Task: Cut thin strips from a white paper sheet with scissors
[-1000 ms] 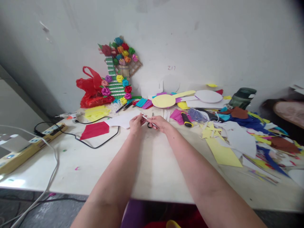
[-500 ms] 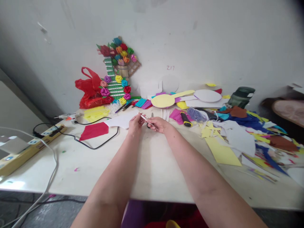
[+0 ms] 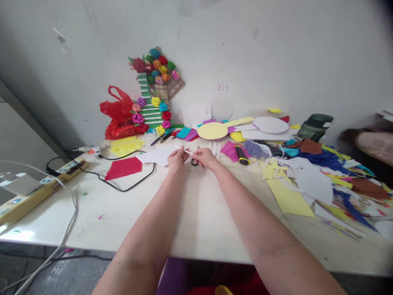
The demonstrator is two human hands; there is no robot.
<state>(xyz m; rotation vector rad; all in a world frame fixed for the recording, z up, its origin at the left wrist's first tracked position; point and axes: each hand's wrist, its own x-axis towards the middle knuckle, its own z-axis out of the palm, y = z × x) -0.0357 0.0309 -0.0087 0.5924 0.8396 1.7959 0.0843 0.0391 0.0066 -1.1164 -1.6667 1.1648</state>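
Observation:
Over the middle of the table, my left hand and my right hand are close together, both closed on a thin white paper stick. The stick slants between the fingertips, and my fingers cover part of it. Beneath my right hand shows the black handle loop of a pair of scissors. Several white sticks lie just beyond that hand. A sheet of white paper and a red piece of paper lie left of my left hand.
A yellow-and-black cutter and coloured paper scraps spread to the right. Behind stand a decorated flower piece, a red plastic bag and a green bottle. A power strip and cables run along the left.
The white stick has tilted between my fingers, and my hands have shifted slightly. The whole view has moved a little, with objects appearing farther right.

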